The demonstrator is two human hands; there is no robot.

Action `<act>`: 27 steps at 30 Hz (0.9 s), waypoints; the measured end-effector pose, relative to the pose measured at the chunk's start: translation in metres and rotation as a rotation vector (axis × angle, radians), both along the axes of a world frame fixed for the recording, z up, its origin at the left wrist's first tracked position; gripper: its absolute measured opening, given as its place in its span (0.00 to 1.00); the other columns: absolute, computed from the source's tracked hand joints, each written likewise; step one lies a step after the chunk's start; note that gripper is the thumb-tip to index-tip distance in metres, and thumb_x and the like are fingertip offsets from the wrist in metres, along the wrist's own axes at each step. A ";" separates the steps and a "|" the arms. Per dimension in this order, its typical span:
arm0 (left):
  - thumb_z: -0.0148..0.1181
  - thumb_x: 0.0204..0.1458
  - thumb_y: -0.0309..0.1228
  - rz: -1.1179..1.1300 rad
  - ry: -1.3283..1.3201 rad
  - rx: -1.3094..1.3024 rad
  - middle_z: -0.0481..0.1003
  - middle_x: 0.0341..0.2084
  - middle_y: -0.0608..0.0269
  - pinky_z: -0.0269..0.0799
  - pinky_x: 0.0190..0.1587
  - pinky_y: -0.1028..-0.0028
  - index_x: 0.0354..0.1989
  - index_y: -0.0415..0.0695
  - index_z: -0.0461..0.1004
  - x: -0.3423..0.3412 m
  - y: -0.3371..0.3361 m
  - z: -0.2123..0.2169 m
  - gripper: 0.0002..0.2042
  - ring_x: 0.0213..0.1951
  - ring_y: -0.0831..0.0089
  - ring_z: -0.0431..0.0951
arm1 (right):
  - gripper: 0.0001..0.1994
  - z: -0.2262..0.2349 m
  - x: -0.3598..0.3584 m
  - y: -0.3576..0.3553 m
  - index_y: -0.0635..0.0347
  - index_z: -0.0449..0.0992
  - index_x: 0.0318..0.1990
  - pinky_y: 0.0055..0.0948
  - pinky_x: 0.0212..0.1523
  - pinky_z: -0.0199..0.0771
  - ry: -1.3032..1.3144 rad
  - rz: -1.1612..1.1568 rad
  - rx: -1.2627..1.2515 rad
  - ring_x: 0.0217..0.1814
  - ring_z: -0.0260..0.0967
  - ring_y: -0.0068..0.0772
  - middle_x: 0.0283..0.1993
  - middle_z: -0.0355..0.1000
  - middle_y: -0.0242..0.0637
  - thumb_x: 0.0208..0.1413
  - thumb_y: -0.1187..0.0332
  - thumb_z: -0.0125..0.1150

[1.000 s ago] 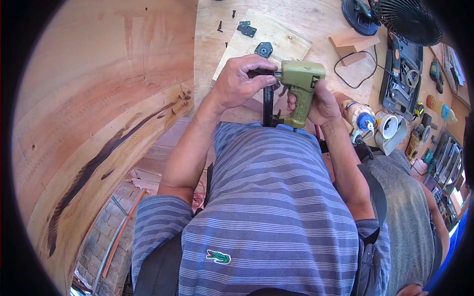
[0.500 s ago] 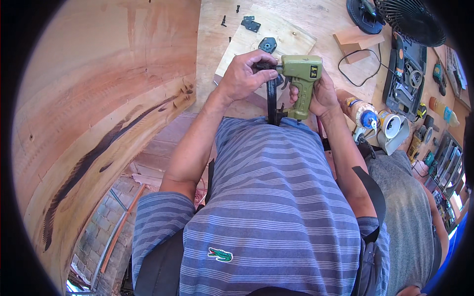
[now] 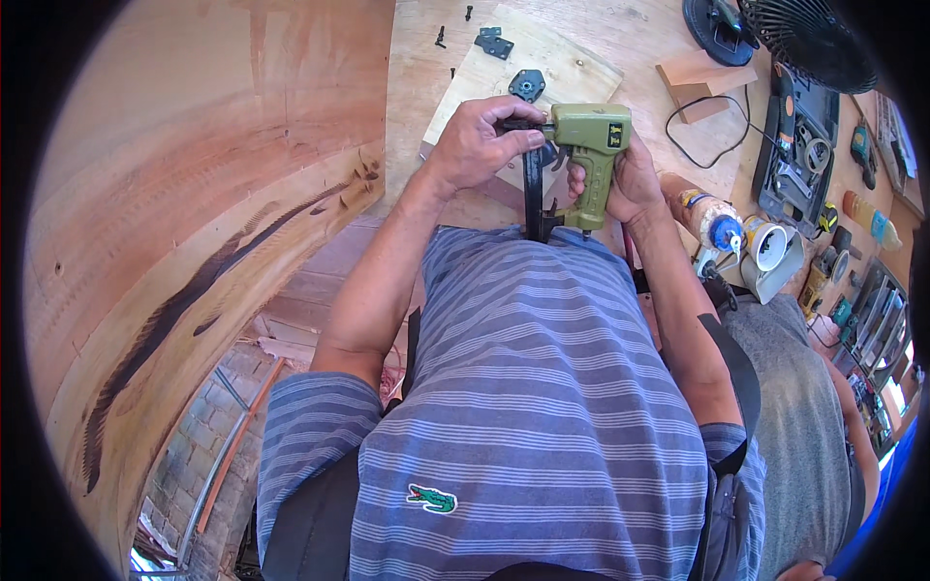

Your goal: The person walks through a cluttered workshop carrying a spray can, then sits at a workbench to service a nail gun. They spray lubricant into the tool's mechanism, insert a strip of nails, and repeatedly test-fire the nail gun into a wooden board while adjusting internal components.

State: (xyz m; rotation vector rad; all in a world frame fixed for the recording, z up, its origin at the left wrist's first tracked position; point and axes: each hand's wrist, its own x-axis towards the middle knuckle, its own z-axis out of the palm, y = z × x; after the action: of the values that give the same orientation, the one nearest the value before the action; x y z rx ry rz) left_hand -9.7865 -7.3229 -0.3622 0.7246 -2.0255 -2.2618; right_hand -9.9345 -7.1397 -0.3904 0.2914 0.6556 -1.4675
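A green nail gun [image 3: 590, 131] with a black magazine is held up in front of my striped shirt, above the near edge of the workbench [image 3: 417, 58]. My left hand [image 3: 477, 145] is closed on the black nose end, thumb along its near side and fingers over the top. My right hand [image 3: 635, 184] wraps the grip from the right, its fingertips showing near the trigger. Just beyond the gun, a round black cover [image 3: 527, 85] with holes lies on a pale board [image 3: 581, 73]. Small black plates [image 3: 495, 45] and several black screws [image 3: 441, 37] lie farther off.
A tall wooden panel [image 3: 213, 145] rises on my left. To my right are a glue bottle [image 3: 712, 218] with a blue cap, a white tub [image 3: 766, 246], a wood block [image 3: 702, 82], a cable, an open tool case [image 3: 796, 145] and a fan [image 3: 809, 39]. Another person [image 3: 790, 387] is close by.
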 end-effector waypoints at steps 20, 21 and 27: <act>0.67 0.49 0.25 0.470 -0.028 -0.049 0.79 0.28 0.64 0.73 0.32 0.81 0.40 0.34 0.80 0.003 -0.035 -0.019 0.11 0.29 0.82 0.76 | 0.37 0.001 0.006 0.024 0.64 0.71 0.55 0.34 0.30 0.75 0.085 -0.032 -0.091 0.27 0.71 0.38 0.33 0.74 0.47 0.64 0.37 0.33; 0.67 0.50 0.25 0.476 -0.042 -0.088 0.79 0.27 0.64 0.73 0.32 0.81 0.40 0.34 0.80 0.001 -0.043 -0.024 0.11 0.28 0.82 0.76 | 0.37 -0.001 0.004 0.027 0.64 0.71 0.55 0.34 0.30 0.75 0.092 -0.033 -0.100 0.28 0.71 0.38 0.33 0.74 0.47 0.64 0.37 0.34; 0.65 0.48 0.27 0.369 -0.241 -0.570 0.81 0.28 0.56 0.75 0.35 0.75 0.40 0.38 0.81 -0.029 -0.091 -0.030 0.11 0.30 0.74 0.80 | 0.36 -0.001 0.003 0.031 0.65 0.71 0.56 0.34 0.31 0.75 0.086 -0.085 -0.046 0.29 0.72 0.38 0.33 0.74 0.47 0.64 0.37 0.34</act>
State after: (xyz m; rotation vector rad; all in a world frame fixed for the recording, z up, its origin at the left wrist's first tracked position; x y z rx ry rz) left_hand -9.8150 -7.4137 -0.3918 1.2128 -2.2348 -1.3609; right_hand -9.9311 -7.1091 -0.3911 0.2240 0.6840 -1.5811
